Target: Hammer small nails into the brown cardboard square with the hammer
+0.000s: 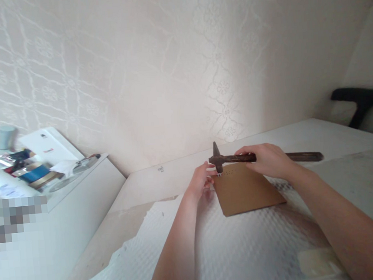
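In the head view, my right hand (pixel 266 161) is closed around the wooden handle of a hammer (pixel 237 158), part way along it. The hammer's head is at the upper left corner of a stiff brown sheet (pixel 248 191), which looks like leather or card. Small dark holes run along the sheet's upper edge. My left hand (pixel 201 180) is at that corner, its fingers bent around a small pronged metal piece (pixel 219 175) just below the hammer head. Whether hammer and metal piece touch, I cannot tell.
White quilted-looking padding (pixel 241 244) lies under the sheet on a pale table (pixel 138 181). To the left, a white cabinet (pixel 90 196) bears a white box (pixel 51 145), a blue roll of tape (pixel 35 173) and other clutter. A black chair part (pixel 362 96) stands at right.
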`<action>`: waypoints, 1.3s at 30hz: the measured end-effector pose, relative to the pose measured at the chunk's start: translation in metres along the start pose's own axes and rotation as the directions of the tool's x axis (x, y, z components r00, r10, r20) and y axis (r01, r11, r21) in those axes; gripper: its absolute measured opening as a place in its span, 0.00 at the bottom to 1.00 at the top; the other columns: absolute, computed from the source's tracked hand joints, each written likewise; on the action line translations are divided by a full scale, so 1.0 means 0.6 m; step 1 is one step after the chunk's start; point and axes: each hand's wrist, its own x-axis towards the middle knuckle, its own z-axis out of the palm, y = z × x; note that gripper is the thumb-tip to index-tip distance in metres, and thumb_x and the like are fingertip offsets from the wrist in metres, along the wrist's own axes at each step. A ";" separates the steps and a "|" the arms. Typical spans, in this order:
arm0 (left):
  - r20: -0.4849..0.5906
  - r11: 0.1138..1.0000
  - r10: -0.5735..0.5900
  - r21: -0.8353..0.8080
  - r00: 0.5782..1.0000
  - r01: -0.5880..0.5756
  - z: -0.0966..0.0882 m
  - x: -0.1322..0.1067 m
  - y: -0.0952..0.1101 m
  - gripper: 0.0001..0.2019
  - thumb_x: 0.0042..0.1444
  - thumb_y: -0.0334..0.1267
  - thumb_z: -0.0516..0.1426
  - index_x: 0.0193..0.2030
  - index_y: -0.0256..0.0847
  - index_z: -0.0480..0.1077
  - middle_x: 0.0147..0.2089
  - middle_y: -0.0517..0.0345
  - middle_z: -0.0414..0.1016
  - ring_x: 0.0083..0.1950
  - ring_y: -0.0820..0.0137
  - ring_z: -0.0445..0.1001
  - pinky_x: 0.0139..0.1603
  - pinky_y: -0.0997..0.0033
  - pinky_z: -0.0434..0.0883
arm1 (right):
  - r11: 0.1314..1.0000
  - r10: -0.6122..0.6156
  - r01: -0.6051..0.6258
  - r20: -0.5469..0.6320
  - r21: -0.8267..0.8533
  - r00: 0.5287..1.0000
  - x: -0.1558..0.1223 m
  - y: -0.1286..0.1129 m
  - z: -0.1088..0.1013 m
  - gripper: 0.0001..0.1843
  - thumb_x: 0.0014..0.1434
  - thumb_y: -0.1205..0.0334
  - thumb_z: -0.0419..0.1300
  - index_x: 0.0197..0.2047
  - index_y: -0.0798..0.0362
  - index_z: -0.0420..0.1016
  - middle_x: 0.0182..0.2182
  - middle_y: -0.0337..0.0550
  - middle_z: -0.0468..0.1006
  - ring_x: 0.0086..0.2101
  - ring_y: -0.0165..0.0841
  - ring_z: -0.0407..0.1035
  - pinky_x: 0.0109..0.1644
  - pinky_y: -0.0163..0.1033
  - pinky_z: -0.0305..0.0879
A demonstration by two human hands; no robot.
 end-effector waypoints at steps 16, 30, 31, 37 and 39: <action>0.004 1.000 0.008 -0.020 1.000 -0.008 0.001 0.000 0.000 0.22 0.58 0.56 0.50 0.42 0.38 0.68 0.36 0.51 0.75 0.21 0.78 0.60 0.20 0.78 0.47 | 0.999 -0.014 0.014 -0.022 0.029 1.000 -0.001 0.000 0.000 0.19 0.49 0.65 0.55 0.43 0.40 0.78 0.34 0.34 0.81 0.36 0.36 0.74 0.35 0.35 0.62; 0.013 1.000 0.021 -0.020 1.000 -0.021 0.000 0.002 -0.002 0.22 0.57 0.56 0.51 0.43 0.38 0.69 0.35 0.52 0.75 0.21 0.78 0.60 0.20 0.78 0.47 | 1.000 -0.020 0.020 0.011 -0.002 1.000 0.000 0.002 0.004 0.19 0.49 0.65 0.55 0.44 0.40 0.78 0.34 0.34 0.81 0.35 0.36 0.74 0.33 0.35 0.61; 0.010 1.000 0.021 -0.022 1.000 -0.021 0.000 0.002 -0.002 0.22 0.57 0.57 0.51 0.42 0.38 0.69 0.35 0.52 0.75 0.21 0.78 0.60 0.20 0.78 0.48 | 1.000 -0.021 0.021 0.009 -0.001 1.000 0.000 0.002 0.004 0.20 0.49 0.65 0.55 0.44 0.40 0.78 0.34 0.34 0.81 0.35 0.36 0.74 0.33 0.35 0.61; 0.009 1.000 0.018 -0.025 1.000 -0.018 0.000 0.002 -0.001 0.21 0.57 0.56 0.52 0.42 0.39 0.69 0.35 0.52 0.76 0.21 0.77 0.60 0.20 0.78 0.47 | 1.000 -0.021 0.021 -0.024 -0.004 0.999 0.000 0.001 0.004 0.20 0.48 0.65 0.55 0.44 0.41 0.78 0.35 0.34 0.81 0.36 0.36 0.74 0.34 0.35 0.61; 0.014 0.999 0.002 -0.036 1.000 -0.002 0.000 0.001 0.000 0.20 0.58 0.54 0.51 0.42 0.38 0.68 0.36 0.50 0.77 0.21 0.77 0.59 0.19 0.77 0.46 | 1.000 -0.013 0.013 -0.048 0.002 0.999 0.000 -0.001 0.002 0.21 0.48 0.66 0.55 0.44 0.41 0.78 0.35 0.35 0.81 0.36 0.37 0.74 0.35 0.35 0.62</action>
